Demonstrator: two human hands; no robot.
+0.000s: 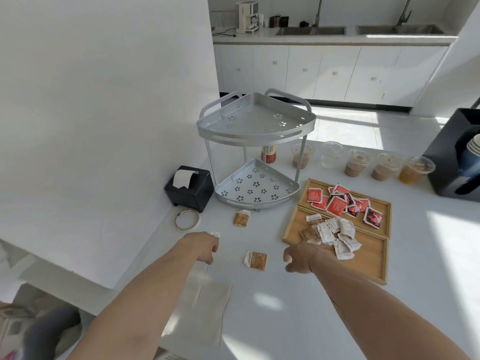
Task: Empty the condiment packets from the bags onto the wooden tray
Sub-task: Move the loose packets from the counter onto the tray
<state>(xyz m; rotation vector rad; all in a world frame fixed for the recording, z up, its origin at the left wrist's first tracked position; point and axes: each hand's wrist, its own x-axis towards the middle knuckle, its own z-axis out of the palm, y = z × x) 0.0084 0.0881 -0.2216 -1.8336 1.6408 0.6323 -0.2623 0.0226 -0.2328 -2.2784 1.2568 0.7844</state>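
The wooden tray (370, 267) lies at the right of the white table. Red condiment packets (337, 202) are heaped in its far section and white and brown packets (331, 233) in its middle section. Two brown packets lie loose on the table, one (255, 260) between my hands and one (242, 218) near the rack. My left hand (205, 246) is closed on the top of a clear plastic bag (207, 307) that hangs down limp; a small white bit shows above its knuckles. My right hand (298, 258) hovers at the tray's near-left corner, fingers loosely curled, holding nothing.
A silver two-tier corner rack (255, 131) stands behind the loose packets, with a red jar (268, 154) behind it. A black napkin holder (189, 189) and a tape roll (187, 219) sit at the left by the wall. Several lidded drink cups (358, 162) and a black bin (457, 154) stand beyond the tray.
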